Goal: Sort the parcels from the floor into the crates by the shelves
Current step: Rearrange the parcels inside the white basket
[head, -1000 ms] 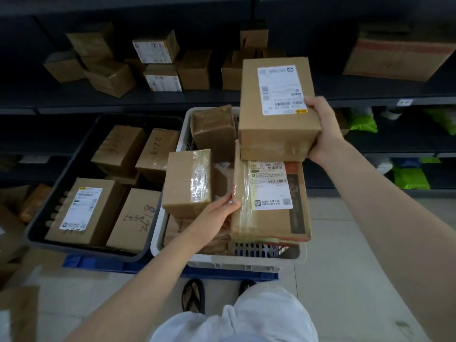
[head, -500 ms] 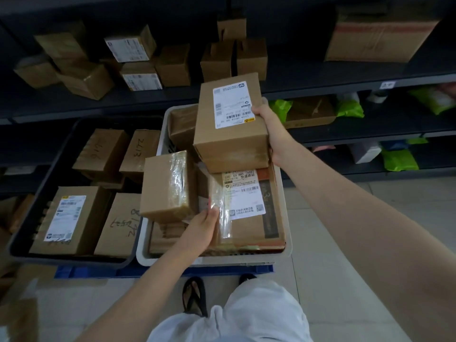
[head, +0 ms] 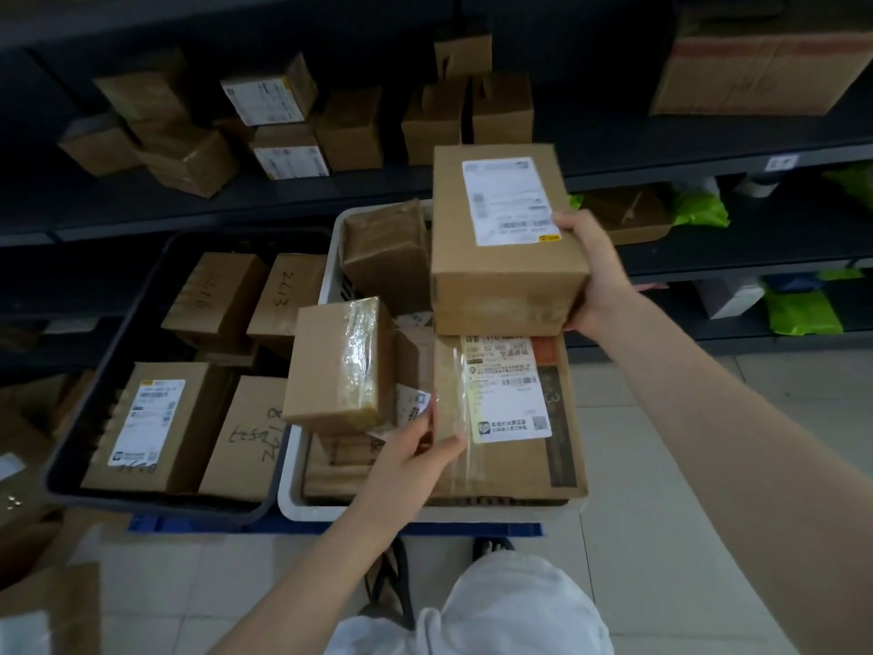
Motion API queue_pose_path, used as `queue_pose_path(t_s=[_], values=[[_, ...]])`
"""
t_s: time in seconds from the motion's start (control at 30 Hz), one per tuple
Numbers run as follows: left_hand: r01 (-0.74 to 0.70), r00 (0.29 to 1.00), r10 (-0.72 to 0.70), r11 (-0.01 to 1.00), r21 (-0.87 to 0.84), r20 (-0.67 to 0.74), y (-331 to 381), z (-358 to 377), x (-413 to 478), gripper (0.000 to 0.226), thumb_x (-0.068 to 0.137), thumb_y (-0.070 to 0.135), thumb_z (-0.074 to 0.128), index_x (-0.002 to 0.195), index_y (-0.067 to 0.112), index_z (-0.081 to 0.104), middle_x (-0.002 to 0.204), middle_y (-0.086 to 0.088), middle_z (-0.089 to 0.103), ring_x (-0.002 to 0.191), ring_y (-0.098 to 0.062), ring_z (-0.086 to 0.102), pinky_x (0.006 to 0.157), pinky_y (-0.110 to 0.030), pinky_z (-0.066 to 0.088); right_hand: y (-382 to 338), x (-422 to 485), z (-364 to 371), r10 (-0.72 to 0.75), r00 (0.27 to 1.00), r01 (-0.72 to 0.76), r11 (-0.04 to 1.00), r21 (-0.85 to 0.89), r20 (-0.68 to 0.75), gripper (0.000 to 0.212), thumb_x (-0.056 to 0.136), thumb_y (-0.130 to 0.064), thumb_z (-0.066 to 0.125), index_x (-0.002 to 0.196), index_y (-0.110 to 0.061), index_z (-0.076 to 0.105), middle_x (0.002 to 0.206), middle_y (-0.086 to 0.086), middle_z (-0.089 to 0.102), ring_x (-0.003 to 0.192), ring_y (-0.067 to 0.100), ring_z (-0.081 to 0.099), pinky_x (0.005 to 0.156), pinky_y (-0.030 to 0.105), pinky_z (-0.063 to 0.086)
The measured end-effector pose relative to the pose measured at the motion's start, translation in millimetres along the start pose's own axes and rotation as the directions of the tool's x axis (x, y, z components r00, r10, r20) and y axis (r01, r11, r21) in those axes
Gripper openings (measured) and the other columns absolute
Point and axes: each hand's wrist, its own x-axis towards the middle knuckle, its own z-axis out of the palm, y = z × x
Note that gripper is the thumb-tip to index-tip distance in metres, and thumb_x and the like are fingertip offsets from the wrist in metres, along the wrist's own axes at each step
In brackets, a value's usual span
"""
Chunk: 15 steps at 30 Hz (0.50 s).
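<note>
Fingers of the right hand (head: 597,276) wrap the right end of a labelled box (head: 500,257), thumb on top, holding it over the white crate (head: 302,498). The left hand (head: 415,453) pinches the left edge of a flat taped parcel (head: 515,460) lying in that crate. Just left of those fingers leans a small taped box (head: 338,366), and further left sits a dark crate (head: 156,501).

Blue pallet (head: 472,529) just below left grip (head: 415,446). Black sandal (head: 392,579) lower still, pale garment (head: 496,612) beside it. Green poly mailer (head: 699,210) just right of right grip (head: 595,276). More green mailers (head: 803,314) further right and lower, white box (head: 730,297) beside them. Large red-taped carton (head: 756,73) well above right grip. Small white label tag (head: 782,162) under carton.
</note>
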Motion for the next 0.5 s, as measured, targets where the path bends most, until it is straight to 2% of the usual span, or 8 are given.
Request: queue_pose_path(t_s=[0.1, 0.17, 0.23, 0.27, 0.3, 0.37, 0.4, 0.5], values=[[-0.102, 0.995, 0.102, 0.992, -0.071, -0.005, 5.2, -7.5, 1.9, 0.057, 0.081, 0.046, 0.066, 0.133, 0.047, 0.042, 0.133, 0.006, 0.051, 0.112, -0.003, 0.058, 0.082, -0.013, 0.051, -20.5, 1.3, -3.5, 0.007, 0.999, -0.001, 0.992, 0.124, -0.045, 0.047, 0.074, -0.056, 0.061, 0.109, -0.026, 0.069, 0.106, 0.006, 0.072, 0.105, 0.029, 0.064, 0.089, 0.050, 0.048], [-0.149, 0.989, 0.150, 0.985, -0.088, -0.004, 12.2, -12.1, 11.1, 0.083, 0.068, 0.062, 0.070, 0.140, 0.055, 0.028, 0.145, 0.006, 0.037, 0.127, -0.012, 0.047, 0.096, -0.030, 0.051, -39.8, 4.2, 0.4, -0.033, 0.998, 0.042, 0.978, 0.202, -0.046, 0.042, 0.075, -0.055, 0.061, 0.100, -0.024, 0.073, 0.101, 0.005, 0.073, 0.104, 0.028, 0.065, 0.090, 0.051, 0.047], [-0.209, 0.978, 0.209, 0.975, -0.080, -0.001, 27.0, -14.0, 20.5, 0.095, 0.066, 0.063, 0.071, 0.143, 0.058, 0.015, 0.151, 0.008, 0.030, 0.133, -0.017, 0.041, 0.102, -0.042, 0.047, -57.0, 4.6, 9.5, -0.086, 0.996, 0.082, 0.959, 0.270, 0.003, 0.039, 0.078, -0.055, 0.058, 0.093, -0.022, 0.072, 0.096, 0.005, 0.072, 0.101, 0.027, 0.065, 0.091, 0.050, 0.046], [-0.220, 0.976, 0.220, 0.970, -0.101, -0.010, 33.5, -16.8, 27.2, 0.097, 0.068, 0.058, 0.071, 0.145, 0.055, 0.013, 0.150, 0.008, 0.034, 0.131, -0.018, 0.045, 0.100, -0.044, 0.048, -63.0, 7.2, 13.7, -0.109, 0.994, 0.094, 0.948, 0.304, 0.032, 0.039, 0.079, -0.054, 0.057, 0.094, -0.021, 0.071, 0.096, 0.006, 0.071, 0.100, 0.027, 0.064, 0.091, 0.050, 0.046], [-0.206, 0.979, 0.203, 0.959, -0.193, -0.033, 40.4, -21.3, 35.4, 0.097, 0.069, 0.051, 0.072, 0.146, 0.051, 0.014, 0.145, 0.006, 0.042, 0.125, -0.020, 0.051, 0.096, -0.045, 0.050, -67.6, 8.8, 18.3, -0.136, 0.989, 0.111, 0.938, 0.328, 0.054, 0.041, 0.081, -0.054, 0.055, 0.096, -0.019, 0.069, 0.098, 0.008, 0.069, 0.101, 0.028, 0.063, 0.091, 0.050, 0.046], [-0.157, 0.987, 0.132, 0.901, -0.404, -0.088, 52.9, -29.2, 48.1, 0.092, 0.069, 0.038, 0.073, 0.147, 0.037, 0.024, 0.132, -0.003, 0.056, 0.113, -0.026, 0.061, 0.088, -0.049, 0.053, -72.4, 12.2, 28.0, -0.206, 0.971, 0.146, 0.911, 0.386, 0.119, 0.044, 0.084, -0.054, 0.051, 0.103, -0.016, 0.065, 0.105, 0.011, 0.064, 0.104, 0.031, 0.060, 0.094, 0.051, 0.044], [-0.153, 0.987, 0.117, 0.878, -0.454, -0.107, 56.9, -31.3, 51.9, 0.087, 0.069, 0.033, 0.071, 0.145, 0.029, 0.030, 0.127, -0.006, 0.060, 0.109, -0.027, 0.063, 0.086, -0.049, 0.053, -73.6, 12.2, 33.5, -0.231, 0.961, 0.149, 0.896, 0.419, 0.152, 0.047, 0.086, -0.054, 0.048, 0.106, -0.014, 0.062, 0.108, 0.013, 0.061, 0.105, 0.032, 0.058, 0.094, 0.051, 0.042], [-0.159, 0.980, 0.088, 0.885, -0.437, -0.179, 64.4, -44.7, 55.0, 0.073, 0.069, 0.033, 0.066, 0.137, 0.024, 0.040, 0.117, -0.004, 0.064, 0.104, -0.025, 0.066, 0.085, -0.048, 0.055, -73.1, 14.0, 45.0, -0.303, 0.917, 0.133, 0.846, 0.516, 0.259, 0.046, 0.090, -0.051, 0.041, 0.108, -0.011, 0.056, 0.103, 0.014, 0.058, 0.102, 0.031, 0.053, 0.087, 0.047, 0.044]])
